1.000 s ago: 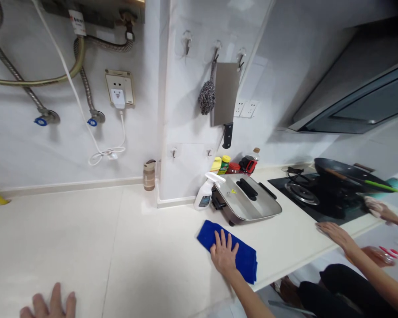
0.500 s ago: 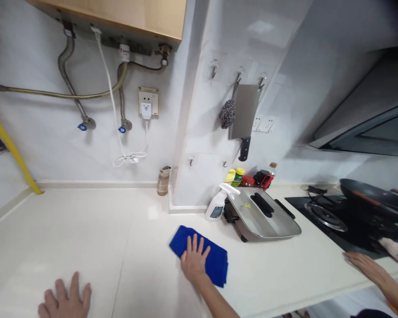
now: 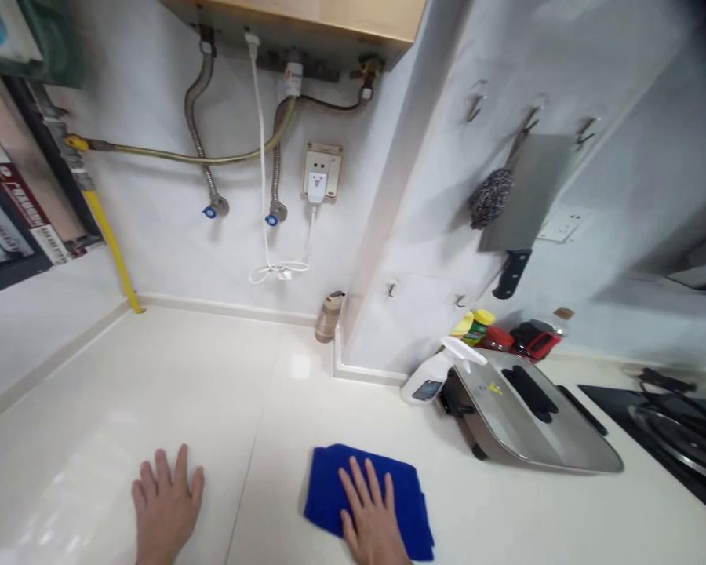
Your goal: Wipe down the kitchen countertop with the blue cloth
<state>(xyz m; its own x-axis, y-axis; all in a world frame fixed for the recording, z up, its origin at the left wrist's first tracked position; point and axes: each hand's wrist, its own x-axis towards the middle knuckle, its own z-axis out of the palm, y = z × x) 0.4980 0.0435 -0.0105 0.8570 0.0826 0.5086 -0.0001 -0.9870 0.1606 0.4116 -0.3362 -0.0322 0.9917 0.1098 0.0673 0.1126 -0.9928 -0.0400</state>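
Note:
My right hand (image 3: 372, 506) lies flat with spread fingers on a folded blue cloth (image 3: 328, 488), pressing it against the white countertop (image 3: 276, 424). The cloth's far edge and both sides show around the hand. To the left, my left hand (image 3: 168, 498) is open, its fingers fanned out over the bare counter surface, and it holds nothing. A thin seam in the counter runs between the two hands. Beyond the cloth, a white spray bottle (image 3: 427, 380) leans by the wall corner, beside a lidded electric pan (image 3: 521, 412).
A brown bottle (image 3: 328, 318) stands against the wall pillar. Jars (image 3: 481, 326) sit behind the pan, with a stove (image 3: 682, 439) farther right. A cleaver (image 3: 529, 196) and a scrubber (image 3: 491, 198) hang from hooks. A yellow pipe (image 3: 113, 247) meets the counter at left.
The view has swung left, so the co-worker's hands at the right are out of frame. My right hand and the cloth have come nearer to me. Both hands stay spread.

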